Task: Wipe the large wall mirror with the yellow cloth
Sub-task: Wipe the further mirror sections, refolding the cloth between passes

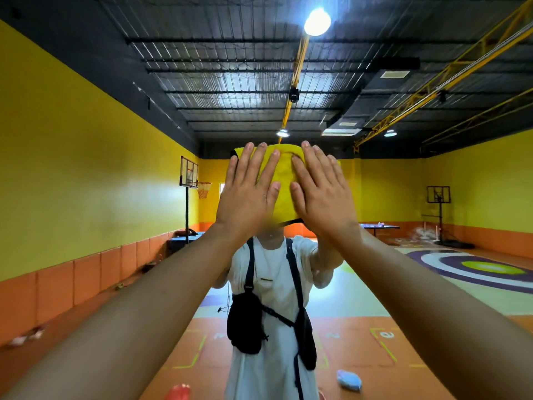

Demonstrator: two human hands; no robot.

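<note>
Left hand: I see my left hand (248,194) laid flat on the left half of the yellow cloth (284,174), its fingers (258,163) straight and a little spread, the tips reaching the cloth's top edge.
Right hand: my right hand (323,197) lies flat on the right half, its fingers (310,161) straight and fanned in the same way; the two thumbs sit near each other, not touching.
Cloth: pressed against the wall mirror (375,183) at head height, between both palms and the glass, its middle showing between my hands.
Arms: both forearms are bare and run up from the lower corners.
Reflection: a person in a white shirt (271,287) with black straps and pouches, directly behind the cloth.
Room in the glass: yellow walls, an orange floor (354,336), a basketball hoop (202,187) on the left, a second one (438,194) far right, a bench (379,226) near the back wall, a bright ceiling lamp (317,21).
Floor items: a pale blue lump (349,381), possibly another cloth; it is too blurred for me to be sure.
</note>
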